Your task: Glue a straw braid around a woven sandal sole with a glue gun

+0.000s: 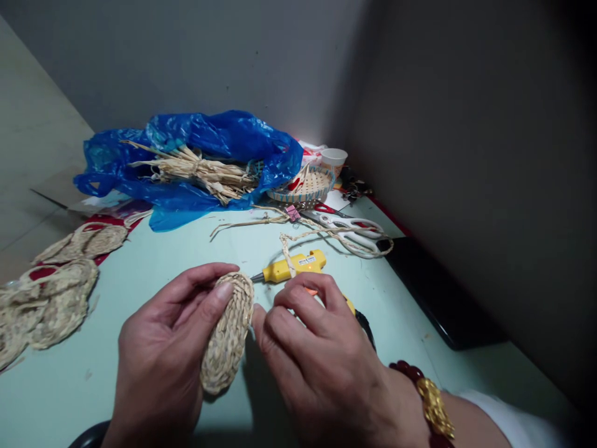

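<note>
My left hand holds an oval woven straw sole upright on its edge, thumb pressed on its top. My right hand is closed beside the sole, its thumb tip touching the sole's right edge and its fingers curled over the handle of a yellow glue gun. The gun lies on the pale green table, nozzle pointing left toward the sole's top. A braided straw cord runs over the gun's body. A bead bracelet with a gold charm sits on my right wrist.
Finished straw sandals lie at the left. A blue plastic bag with raw straw sits at the back, beside a small woven basket and a paper cup. White scissors and a pink binder clip lie behind the gun. A dark slab lines the right wall.
</note>
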`<state>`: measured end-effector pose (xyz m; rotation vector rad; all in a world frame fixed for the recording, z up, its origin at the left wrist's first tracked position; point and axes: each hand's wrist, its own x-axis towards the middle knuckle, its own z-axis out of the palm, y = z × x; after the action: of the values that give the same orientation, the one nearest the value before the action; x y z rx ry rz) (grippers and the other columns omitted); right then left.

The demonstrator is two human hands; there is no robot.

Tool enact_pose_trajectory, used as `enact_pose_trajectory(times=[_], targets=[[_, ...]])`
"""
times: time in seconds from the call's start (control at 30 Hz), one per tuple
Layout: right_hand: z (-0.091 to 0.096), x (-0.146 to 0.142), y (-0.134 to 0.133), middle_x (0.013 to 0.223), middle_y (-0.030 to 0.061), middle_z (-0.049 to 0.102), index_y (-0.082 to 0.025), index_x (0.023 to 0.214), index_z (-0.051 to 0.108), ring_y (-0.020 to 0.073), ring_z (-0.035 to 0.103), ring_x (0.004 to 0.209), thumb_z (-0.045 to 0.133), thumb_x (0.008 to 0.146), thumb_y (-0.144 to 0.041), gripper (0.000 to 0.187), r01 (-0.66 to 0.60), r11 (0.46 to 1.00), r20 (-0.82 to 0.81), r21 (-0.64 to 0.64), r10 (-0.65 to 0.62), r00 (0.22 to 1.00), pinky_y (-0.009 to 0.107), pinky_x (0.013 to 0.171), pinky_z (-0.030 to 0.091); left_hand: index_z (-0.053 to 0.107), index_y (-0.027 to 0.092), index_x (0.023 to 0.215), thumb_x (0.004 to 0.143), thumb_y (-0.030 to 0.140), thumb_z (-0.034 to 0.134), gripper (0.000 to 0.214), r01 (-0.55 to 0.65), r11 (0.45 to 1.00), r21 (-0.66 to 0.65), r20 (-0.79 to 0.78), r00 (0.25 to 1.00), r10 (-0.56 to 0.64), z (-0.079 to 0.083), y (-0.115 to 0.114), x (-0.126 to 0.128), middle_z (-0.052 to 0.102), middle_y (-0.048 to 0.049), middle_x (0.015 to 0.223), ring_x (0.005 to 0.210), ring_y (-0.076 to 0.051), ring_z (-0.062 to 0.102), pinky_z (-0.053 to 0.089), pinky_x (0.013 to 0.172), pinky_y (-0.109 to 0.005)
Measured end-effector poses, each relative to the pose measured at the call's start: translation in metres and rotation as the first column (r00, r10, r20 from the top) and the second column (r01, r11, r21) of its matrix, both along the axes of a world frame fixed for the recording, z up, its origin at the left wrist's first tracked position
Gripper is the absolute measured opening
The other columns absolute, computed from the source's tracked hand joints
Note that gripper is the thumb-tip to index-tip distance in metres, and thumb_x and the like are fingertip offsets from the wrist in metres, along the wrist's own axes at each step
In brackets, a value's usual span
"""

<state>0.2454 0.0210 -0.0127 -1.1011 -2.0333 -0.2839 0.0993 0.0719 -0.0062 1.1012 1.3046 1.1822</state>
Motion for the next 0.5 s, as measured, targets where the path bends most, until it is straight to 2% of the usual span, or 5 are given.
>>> enact_pose_trajectory(times=[0.13, 0.33, 0.4, 0.5], targets=[[-0.0005, -0.0013, -0.0009, 0.063, 0.0034, 0.058, -0.016, 0.058, 0.060, 0.0181, 0.046, 0.068, 0.048, 0.087, -0.003, 0.034, -0.003, 1.000, 0.002, -0.019, 0.003, 1.000, 0.039, 0.081, 0.042, 0.078, 0.026, 0.089, 0.055, 0.043, 0.090, 0.039, -0.004, 1.000, 0.005, -0.023, 1.000, 0.004, -0.0019, -0.0013, 0.0008, 0.078, 0.0009, 0.085, 0.062, -0.015, 0.069, 0.055, 0.050, -0.016], [-0.0021, 0.0026, 0.0031, 0.071, 0.0053, 0.060, -0.014, 0.067, 0.063, 0.0200, 0.049, 0.074, 0.044, 0.090, -0.004, 0.032, -0.053, 0.998, 0.073, -0.014, 0.054, 0.996, 0.042, 0.085, 0.042, 0.076, 0.024, 0.088, 0.057, 0.043, 0.088, 0.039, -0.009, 1.000, -0.002, 0.053, 0.999, 0.009, -0.0019, -0.0010, 0.0070, 0.073, 0.0011, 0.075, 0.064, -0.013, 0.064, 0.051, 0.053, -0.014], [-0.0006, 0.0048, 0.0032, 0.074, 0.0071, 0.061, -0.012, 0.073, 0.065, 0.0217, 0.050, 0.076, 0.045, 0.090, -0.004, 0.027, -0.035, 0.999, 0.100, -0.012, 0.037, 0.994, 0.044, 0.084, 0.040, 0.073, 0.024, 0.088, 0.057, 0.041, 0.088, 0.039, -0.010, 1.000, -0.008, 0.115, 0.993, 0.011, -0.0012, -0.0010, 0.0084, 0.070, 0.0017, 0.072, 0.063, -0.012, 0.060, 0.049, 0.052, -0.014], [0.0020, 0.0063, 0.0012, 0.080, 0.0090, 0.063, -0.008, 0.087, 0.066, 0.0230, 0.050, 0.079, 0.046, 0.092, -0.009, 0.020, -0.006, 0.994, 0.078, -0.111, 0.015, 0.997, 0.045, 0.084, 0.038, 0.068, 0.025, 0.088, 0.060, 0.037, 0.086, 0.035, 0.002, 1.000, -0.014, 0.241, 0.971, 0.002, 0.0002, -0.0017, 0.0095, 0.063, 0.0035, 0.068, 0.061, -0.011, 0.054, 0.047, 0.050, -0.014]])
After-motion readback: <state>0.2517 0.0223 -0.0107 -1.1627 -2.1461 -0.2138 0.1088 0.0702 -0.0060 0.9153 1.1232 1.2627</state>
